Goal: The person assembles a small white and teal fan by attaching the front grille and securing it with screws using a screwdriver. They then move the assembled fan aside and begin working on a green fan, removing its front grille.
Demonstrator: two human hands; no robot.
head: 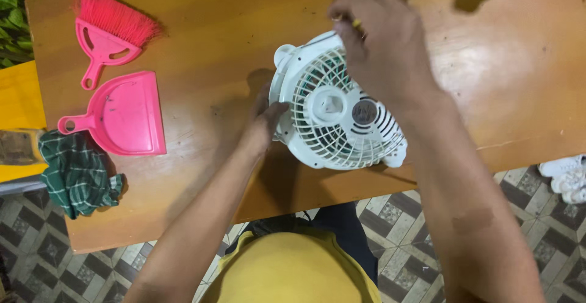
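Spreading across most of the view, the wooden tabletop (201,52) carries everything, with a tiled floor (403,229) showing below its near edge. Near the middle of it lies a small white fan (332,110), resting flat with its slatted back grille and round motor cover facing up; this fan serves as the landmark for the rest. Well to the left of the fan sits a pink dustpan (125,116), and beyond that, further from the person, a pink hand brush (107,34) with red bristles. Nearer than the dustpan, at the tabletop's edge, a crumpled green checked cloth (76,171) is bunched up.

The left hand (265,120) presses against the fan's left rim, fingers curled to it, steadying the housing rather than lifting it. The right hand (378,40) hovers over the fan's far rim, its grip pinched shut on a slim tool with a yellow tip (356,23), seemingly a small screwdriver, though most of it is hidden by the fingers.

Judging by this, the step in hand looks like working a fastener on the fan's back housing. A following move would call for keeping the tool seated squarely and the fan braced against turning.
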